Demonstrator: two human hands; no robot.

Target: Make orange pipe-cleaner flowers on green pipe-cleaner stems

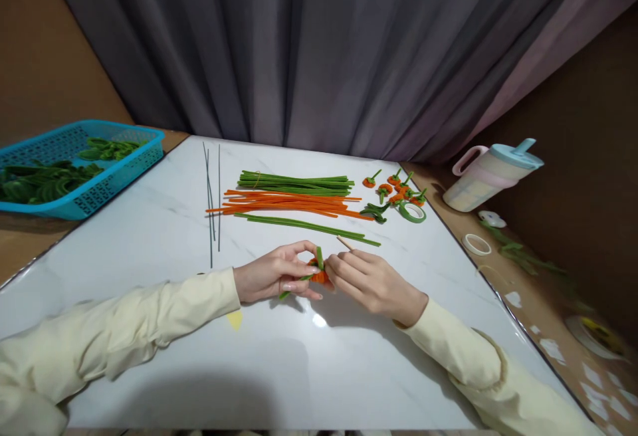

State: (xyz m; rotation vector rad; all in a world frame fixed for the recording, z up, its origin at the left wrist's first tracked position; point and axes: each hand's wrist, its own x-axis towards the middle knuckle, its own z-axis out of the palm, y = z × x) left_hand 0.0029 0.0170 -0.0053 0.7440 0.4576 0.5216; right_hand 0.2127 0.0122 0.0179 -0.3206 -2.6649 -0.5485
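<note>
Even overhead light, dim corners.
Glare spot on the glossy white marble-pattern tabletop; soft shadow beneath the right hand; edges bow and blur.

both hands pinch orange-green pipe-cleaner piece; right hand holds wooden stick.

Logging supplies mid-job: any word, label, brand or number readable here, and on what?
None can be read. The pitcher, blue basket, green tape roll and the pipe-cleaner piece held by left hand and right hand show no lettering.
The yellow roll at far right is too blurred to tell.
</note>
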